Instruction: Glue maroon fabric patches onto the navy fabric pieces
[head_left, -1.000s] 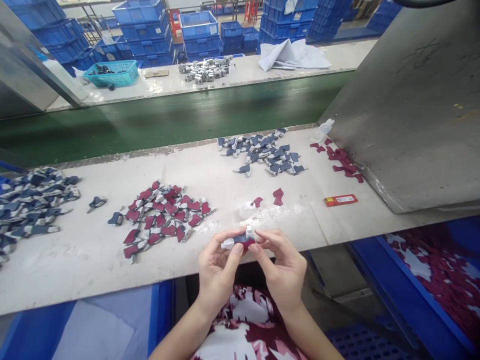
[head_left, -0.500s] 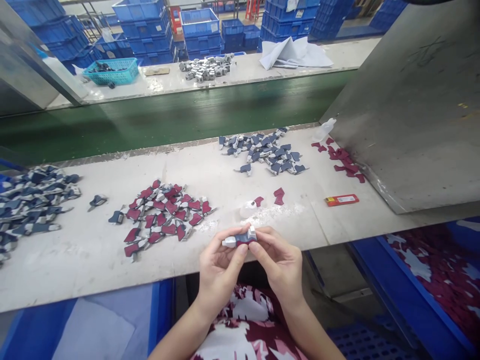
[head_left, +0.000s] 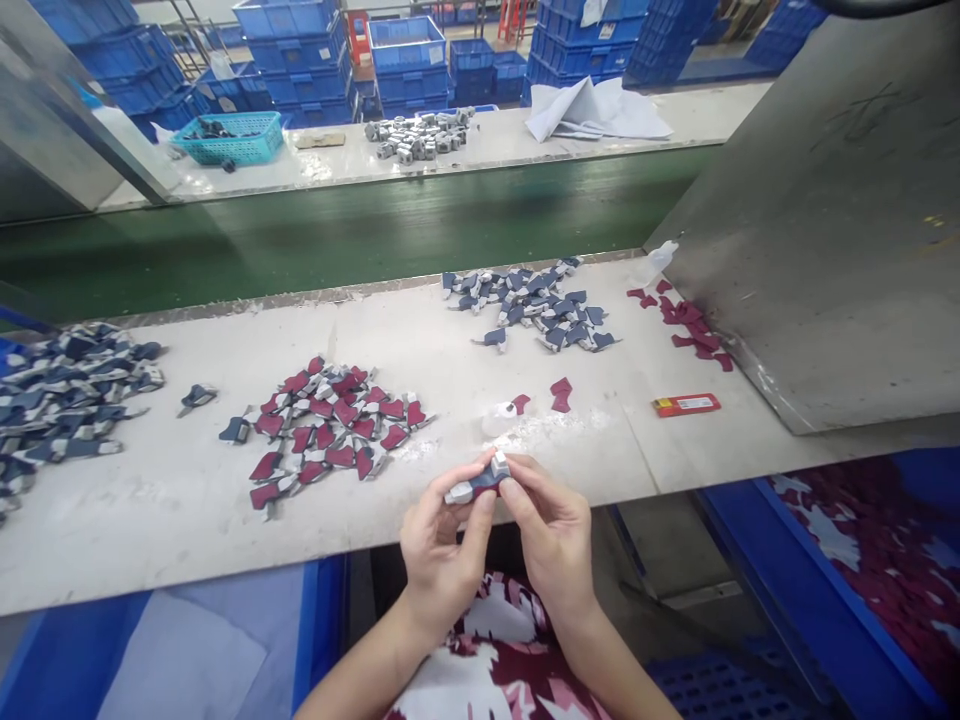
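Note:
Between both hands, above the table's front edge, is a small grey and dark-blue plastic part (head_left: 478, 484) with a maroon piece along its lower side. My left hand (head_left: 444, 545) pinches its left end and middle with thumb and fingers. From the other side, my right hand (head_left: 551, 530) grips the right end, thumb pressed on the near face. The fingers hide part of it. Just beyond lie two loose maroon pieces (head_left: 560, 394) and a small translucent bottle (head_left: 501, 420). A pile of parts with maroon faces (head_left: 341, 412) lies to the left.
Grey-blue parts (head_left: 536, 300) are heaped toward the back, with more parts (head_left: 64, 400) at far left. Maroon pieces (head_left: 690, 325) and a red and yellow box (head_left: 685, 404) lie at right beside a metal panel (head_left: 847, 220). A green conveyor belt (head_left: 360, 235) runs behind.
The held part has tilted a little, its left end lower, and less maroon shows. Both hands keep their grip. The whole view has shifted slightly.

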